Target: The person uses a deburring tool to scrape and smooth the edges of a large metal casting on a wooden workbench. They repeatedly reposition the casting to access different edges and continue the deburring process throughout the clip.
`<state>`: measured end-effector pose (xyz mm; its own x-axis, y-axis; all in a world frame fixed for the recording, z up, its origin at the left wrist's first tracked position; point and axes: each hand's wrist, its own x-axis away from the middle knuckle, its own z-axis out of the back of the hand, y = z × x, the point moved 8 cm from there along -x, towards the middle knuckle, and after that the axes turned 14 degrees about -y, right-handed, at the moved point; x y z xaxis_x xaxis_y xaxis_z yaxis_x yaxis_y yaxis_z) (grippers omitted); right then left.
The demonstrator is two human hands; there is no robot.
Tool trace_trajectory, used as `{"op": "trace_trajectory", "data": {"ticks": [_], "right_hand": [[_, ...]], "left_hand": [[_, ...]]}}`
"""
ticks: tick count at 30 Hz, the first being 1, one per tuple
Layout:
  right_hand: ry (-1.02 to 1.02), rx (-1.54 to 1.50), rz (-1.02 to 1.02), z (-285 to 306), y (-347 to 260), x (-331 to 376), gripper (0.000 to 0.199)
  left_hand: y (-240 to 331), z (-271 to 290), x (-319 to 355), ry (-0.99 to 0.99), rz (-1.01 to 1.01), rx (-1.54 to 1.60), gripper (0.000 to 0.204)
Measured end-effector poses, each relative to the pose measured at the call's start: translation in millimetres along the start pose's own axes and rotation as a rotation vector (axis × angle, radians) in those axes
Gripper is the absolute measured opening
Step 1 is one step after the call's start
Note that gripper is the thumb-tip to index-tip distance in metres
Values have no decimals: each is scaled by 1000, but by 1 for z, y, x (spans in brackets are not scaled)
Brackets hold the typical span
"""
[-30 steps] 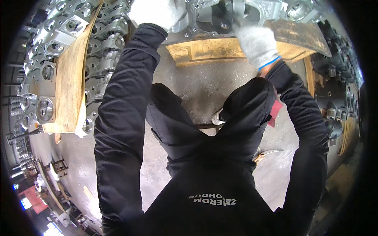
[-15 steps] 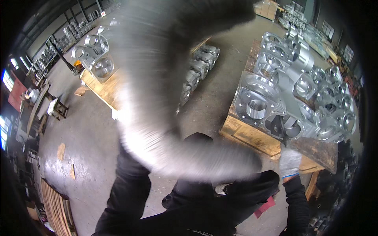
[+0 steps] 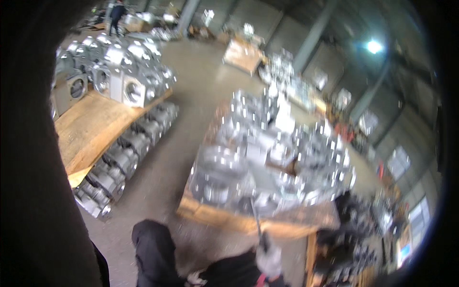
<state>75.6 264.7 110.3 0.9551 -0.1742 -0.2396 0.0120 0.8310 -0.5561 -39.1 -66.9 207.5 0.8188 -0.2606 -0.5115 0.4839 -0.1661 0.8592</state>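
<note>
My right hand, in a light work glove, is closed around the dark handle of a long thin tool. The tool's grey shaft points up and away, toward the front edge of a pile of machined metal castings. Blur hides whether its tip touches a casting, and what kind of tool it is. Very close on the left, a dark shape, perhaps my left sleeve, fills the side of the head view. My left hand itself does not show.
The castings rest on a wooden pallet board. At the left a second wooden board carries more castings, with another row of castings below it. Grey floor runs between them. A person stands far off.
The view has swung to the right, so both stacks now lie further left. The blurred gloved left hand that crossed the picture has left it. My right hand keeps the tool.
</note>
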Motion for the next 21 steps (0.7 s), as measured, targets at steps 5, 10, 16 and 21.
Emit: {"op": "trace_trajectory", "data": {"ticks": [5, 10, 16, 21], "right_hand": [[140, -49, -66, 16, -3, 9, 60], [175, -428, -280, 14, 26, 17, 47], [207, -456, -371, 29, 5, 19, 41], [247, -577, -360, 35, -5, 11, 36]], "left_hand": [[-18, -18, 4, -17, 11, -11, 49], [-35, -30, 3, 22, -34, -170, 51], [9, -46, -30, 27, -188, -343, 56], [10, -93, -97, -54, -220, -604, 60]]}}
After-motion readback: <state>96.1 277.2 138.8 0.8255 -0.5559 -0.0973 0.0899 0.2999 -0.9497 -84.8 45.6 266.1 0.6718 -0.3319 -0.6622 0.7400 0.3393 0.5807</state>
